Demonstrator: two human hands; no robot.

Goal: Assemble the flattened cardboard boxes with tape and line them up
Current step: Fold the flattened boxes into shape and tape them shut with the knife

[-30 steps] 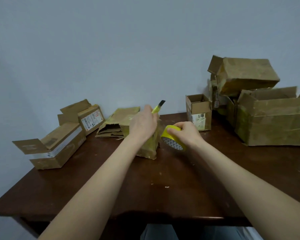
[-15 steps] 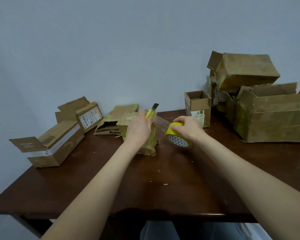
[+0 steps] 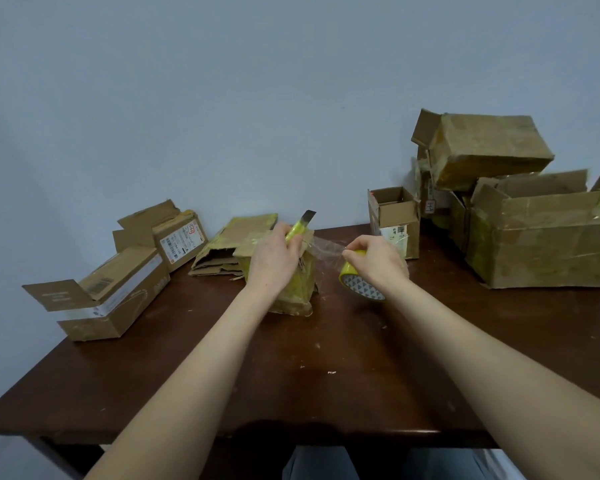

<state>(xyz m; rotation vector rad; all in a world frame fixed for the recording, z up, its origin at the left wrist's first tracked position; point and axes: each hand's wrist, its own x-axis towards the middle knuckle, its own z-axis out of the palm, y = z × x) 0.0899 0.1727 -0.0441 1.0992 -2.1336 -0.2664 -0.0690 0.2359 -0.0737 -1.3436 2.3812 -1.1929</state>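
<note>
Our left hand [image 3: 274, 265] curls around a yellow-handled utility knife [image 3: 300, 227], its dark blade pointing up and away, over the small tape-covered brown cardboard box [image 3: 293, 292] standing mid-way back on the dark wooden table [image 3: 326, 375]. Our right hand [image 3: 378, 261] grips a yellow roll of clear tape [image 3: 359, 289] just right of the box. A clear strip [image 3: 326, 249] stretches from the roll to the box top.

Dark brown table [image 3: 326, 393], open boxes [image 3: 118, 306] left, flattened cardboard [image 3: 219, 261] behind, stacked boxes [image 3: 541, 247] right
</note>
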